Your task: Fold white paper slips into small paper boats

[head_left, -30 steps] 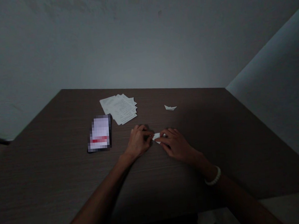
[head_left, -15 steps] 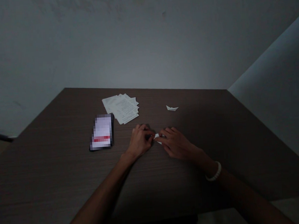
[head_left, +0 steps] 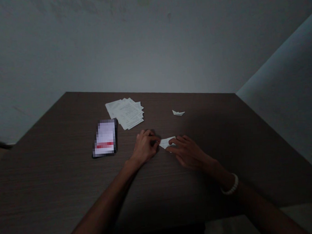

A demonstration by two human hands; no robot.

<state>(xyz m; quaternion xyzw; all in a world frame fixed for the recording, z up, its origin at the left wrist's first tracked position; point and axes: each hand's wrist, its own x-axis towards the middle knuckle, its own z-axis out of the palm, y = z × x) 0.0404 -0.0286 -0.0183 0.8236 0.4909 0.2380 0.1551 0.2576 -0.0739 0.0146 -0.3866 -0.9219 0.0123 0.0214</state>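
Observation:
Low over the table, a small folded piece of white paper [head_left: 164,143] spans the gap between my two hands. My left hand [head_left: 146,145] pinches its left corner between thumb and fingers. On the other side, my right hand [head_left: 188,151] has thumb and fingers closed over the paper's right part, hiding some of it. A white bead bracelet circles my right wrist. Farther back stands a small folded paper boat [head_left: 178,113], touched by neither hand.
A fanned stack of printed paper sheets [head_left: 126,113] lies at the back left. In front of it rests a phone [head_left: 104,138] with a blurred lit screen. The brown wooden table [head_left: 56,164] meets a grey wall [head_left: 152,44] behind and another at right.
My right hand has slid a little to the right and toward me, so more of the folded paper shows. My left hand keeps its pinch in nearly the same place.

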